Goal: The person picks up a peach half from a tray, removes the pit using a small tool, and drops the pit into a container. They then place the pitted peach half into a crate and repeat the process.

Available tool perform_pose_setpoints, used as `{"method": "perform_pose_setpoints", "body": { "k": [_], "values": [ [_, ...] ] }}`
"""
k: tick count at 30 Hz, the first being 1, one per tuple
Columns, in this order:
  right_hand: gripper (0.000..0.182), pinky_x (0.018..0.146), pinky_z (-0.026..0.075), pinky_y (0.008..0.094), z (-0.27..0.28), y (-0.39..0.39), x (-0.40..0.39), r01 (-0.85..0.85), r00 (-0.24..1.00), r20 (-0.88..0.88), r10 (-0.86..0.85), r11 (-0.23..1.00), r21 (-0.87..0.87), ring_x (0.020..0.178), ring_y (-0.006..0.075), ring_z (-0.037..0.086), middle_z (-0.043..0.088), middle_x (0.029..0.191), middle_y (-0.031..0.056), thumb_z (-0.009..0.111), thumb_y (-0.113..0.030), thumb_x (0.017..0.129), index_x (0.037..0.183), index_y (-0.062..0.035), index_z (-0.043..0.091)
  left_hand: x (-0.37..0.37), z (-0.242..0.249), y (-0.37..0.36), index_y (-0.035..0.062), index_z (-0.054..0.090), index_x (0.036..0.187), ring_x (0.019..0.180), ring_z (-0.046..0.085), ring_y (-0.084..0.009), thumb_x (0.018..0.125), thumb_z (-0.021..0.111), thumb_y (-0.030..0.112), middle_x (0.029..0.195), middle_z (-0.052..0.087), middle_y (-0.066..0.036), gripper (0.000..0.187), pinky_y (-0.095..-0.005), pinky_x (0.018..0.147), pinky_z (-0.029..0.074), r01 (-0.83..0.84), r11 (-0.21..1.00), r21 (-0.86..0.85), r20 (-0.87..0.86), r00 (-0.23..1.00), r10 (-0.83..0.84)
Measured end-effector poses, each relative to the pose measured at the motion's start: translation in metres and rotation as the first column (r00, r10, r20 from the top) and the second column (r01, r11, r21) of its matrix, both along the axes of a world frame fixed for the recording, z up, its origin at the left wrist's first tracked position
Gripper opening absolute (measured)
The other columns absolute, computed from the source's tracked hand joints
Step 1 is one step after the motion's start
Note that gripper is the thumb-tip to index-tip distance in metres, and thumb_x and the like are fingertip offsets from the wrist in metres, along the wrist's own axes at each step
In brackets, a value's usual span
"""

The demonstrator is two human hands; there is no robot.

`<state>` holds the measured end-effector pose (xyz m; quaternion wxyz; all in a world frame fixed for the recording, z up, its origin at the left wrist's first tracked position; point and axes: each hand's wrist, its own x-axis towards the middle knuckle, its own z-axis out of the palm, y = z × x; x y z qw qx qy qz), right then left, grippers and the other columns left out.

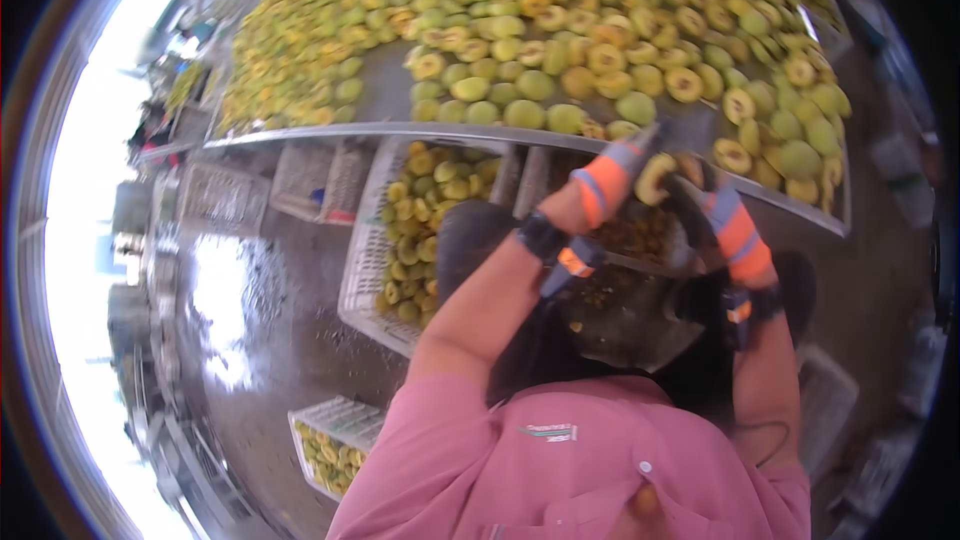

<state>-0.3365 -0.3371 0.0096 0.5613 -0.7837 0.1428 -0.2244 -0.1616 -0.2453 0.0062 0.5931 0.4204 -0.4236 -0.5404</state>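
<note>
My left hand (610, 180), in a grey and orange glove, is beside a cut yellow-green fruit half (654, 179); its dark fingertips are blurred. From the right, my right hand (728, 215), gloved alike, has its fingers closed around the right end of that fruit half. Both hands are near the metal table's front edge (400, 128), above a container of small brown-yellow pieces (630, 237). Whole and cut fruit (535, 86) lie on the table just beyond them.
A white crate (358, 280) of fruit stands left of my knees. Another crate (345, 418) with cut fruit is on the wet floor (280, 340) at lower left. More crates (222, 197) stand under the table's left part. A pale crate (828, 402) is at the right.
</note>
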Motion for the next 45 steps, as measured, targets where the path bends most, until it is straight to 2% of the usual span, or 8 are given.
{"method": "perform_pose_setpoints", "body": {
  "k": [4, 8, 10, 12, 15, 21, 36, 45],
  "values": [
    [0.022, 0.055, 0.045, 0.0275, 0.027, 0.022, 0.01, 0.097, 0.99, 0.006, -0.144, 0.696, 0.711, 0.067, 0.0093, 0.056, 0.059, 0.08, 0.0007, 0.067, -0.024, 0.087, 0.097, -0.0063, 0.061, 0.007, 0.022, 0.006, 0.0023, 0.054, 0.117, 0.094, 0.061, -0.0164, 0.1, 0.041, 0.039, 0.104, 0.063, -0.008, 0.043, -0.0285, 0.082, 0.051, 0.05, 0.971, 0.234, -0.537, 0.839, 0.086],
    [0.025, 0.04, 0.037, 0.027, 0.016, 0.026, 0.018, -0.034, 0.976, 0.088, -0.201, 0.258, 0.966, 0.047, 0.0109, 0.048, 0.052, 0.065, -0.0005, 0.064, -0.033, 0.089, 0.084, -0.0097, 0.057, -0.018, 0.025, 0.001, 0.0001, 0.053, 0.119, 0.098, 0.059, -0.0203, 0.099, 0.045, 0.031, 0.108, 0.062, -0.011, 0.038, -0.0308, 0.087, 0.048, -0.323, 0.946, -0.01, 0.045, 0.945, 0.323],
    [0.027, 0.04, 0.038, 0.027, 0.022, 0.032, 0.015, 0.055, 0.985, 0.022, -0.172, 0.432, 0.9, 0.047, 0.0116, 0.049, 0.052, 0.064, -0.0001, 0.063, -0.035, 0.089, 0.085, -0.0097, 0.058, -0.024, 0.023, -0.001, 0.0002, 0.051, 0.122, 0.094, 0.059, -0.0206, 0.099, 0.045, 0.025, 0.109, 0.062, -0.011, 0.034, -0.0327, 0.084, 0.048, -0.415, 0.881, -0.228, 0.33, 0.818, 0.471],
    [0.027, 0.047, 0.044, 0.0316, 0.028, 0.033, 0.015, 0.142, 0.989, -0.099, -0.108, 0.526, 0.839, 0.054, 0.0163, 0.055, 0.057, 0.067, 0.0041, 0.065, -0.033, 0.087, 0.089, -0.0061, 0.061, -0.031, 0.018, 0.0, 0.0009, 0.058, 0.112, 0.092, 0.058, -0.0149, 0.099, 0.044, 0.032, 0.105, 0.062, -0.006, 0.036, -0.0289, 0.08, 0.048, -0.569, 0.8, -0.192, 0.138, 0.791, 0.596],
    [0.028, 0.057, 0.048, 0.0363, 0.002, 0.033, 0.024, 0.283, 0.952, 0.052, -0.303, 0.931, 0.232, 0.063, 0.026, 0.061, 0.064, 0.074, 0.0124, 0.066, -0.027, 0.083, 0.095, -0.0014, 0.064, -0.021, 0.017, 0.0, 0.0005, 0.061, 0.102, 0.086, 0.059, -0.0123, 0.1, 0.041, 0.039, 0.097, 0.063, -0.005, 0.044, -0.0268, 0.076, 0.049, -0.607, 0.791, -0.079, 0.03, 0.791, 0.61],
    [0.033, 0.068, 0.049, 0.0403, 0.006, 0.037, 0.016, 0.328, 0.908, -0.288, -0.305, 0.944, 0.034, 0.079, 0.0383, 0.062, 0.065, 0.089, 0.0239, 0.066, -0.024, 0.077, 0.097, 0.0027, 0.063, -0.027, 0.025, 0.002, 0.0011, 0.061, 0.101, 0.087, 0.058, -0.0123, 0.1, 0.042, 0.034, 0.097, 0.062, -0.004, 0.038, -0.0258, 0.077, 0.048, -0.545, 0.831, -0.112, 0.068, 0.83, 0.553],
    [0.031, 0.066, 0.05, 0.0383, 0.01, 0.05, 0.022, 0.294, 0.914, -0.327, -0.242, 0.948, 0.121, 0.076, 0.0362, 0.064, 0.065, 0.079, 0.0214, 0.065, -0.024, 0.075, 0.09, 0.0042, 0.062, -0.029, 0.017, 0.008, 0.0004, 0.061, 0.102, 0.086, 0.054, -0.0087, 0.1, 0.041, 0.024, 0.093, 0.06, -0.002, 0.032, -0.025, 0.077, 0.045, -0.507, 0.848, -0.154, 0.151, 0.836, 0.527],
    [0.024, 0.069, 0.05, 0.037, -0.015, 0.053, 0.03, 0.177, 0.983, -0.006, -0.182, 0.941, 0.288, 0.077, 0.0344, 0.063, 0.067, 0.083, 0.0187, 0.062, -0.017, 0.077, 0.094, -0.0008, 0.064, -0.021, 0.03, 0.009, -0.0017, 0.063, 0.097, 0.074, 0.062, -0.0296, 0.086, 0.052, 0.007, 0.086, 0.064, -0.016, 0.018, -0.0336, 0.07, 0.049, -0.266, 0.776, -0.571, 0.727, 0.274, 0.629]
  ]
}}
